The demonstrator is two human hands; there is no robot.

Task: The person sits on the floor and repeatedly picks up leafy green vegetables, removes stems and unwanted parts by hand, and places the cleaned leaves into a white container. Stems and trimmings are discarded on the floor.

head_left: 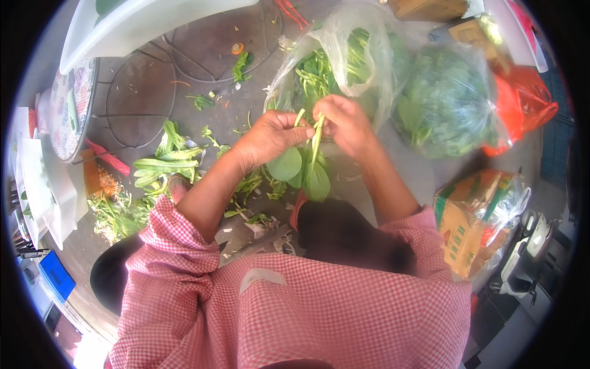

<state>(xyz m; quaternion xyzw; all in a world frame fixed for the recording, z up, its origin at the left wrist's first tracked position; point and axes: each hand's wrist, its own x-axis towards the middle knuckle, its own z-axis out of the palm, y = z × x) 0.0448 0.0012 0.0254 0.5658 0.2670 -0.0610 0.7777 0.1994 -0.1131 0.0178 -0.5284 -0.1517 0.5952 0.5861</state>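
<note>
Plastic bags (332, 44) (one gaping) hold leafy greens (314, 72).

Cut off at top edge: white tub (132, 27) and cardboard box (427, 8). Partly hidden under fingertips (305, 132): leafy stems (316, 150). Blurred inside clear bag (490, 111): dark greens (439, 101)

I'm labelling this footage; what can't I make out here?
Head view: inside of white tub, mostly cut off by the upper edge.
Head view: part of the clear bag, hidden by the right hand.
Head view: most single leaves in the bulging bag, blurred by cloudy plastic.
</note>
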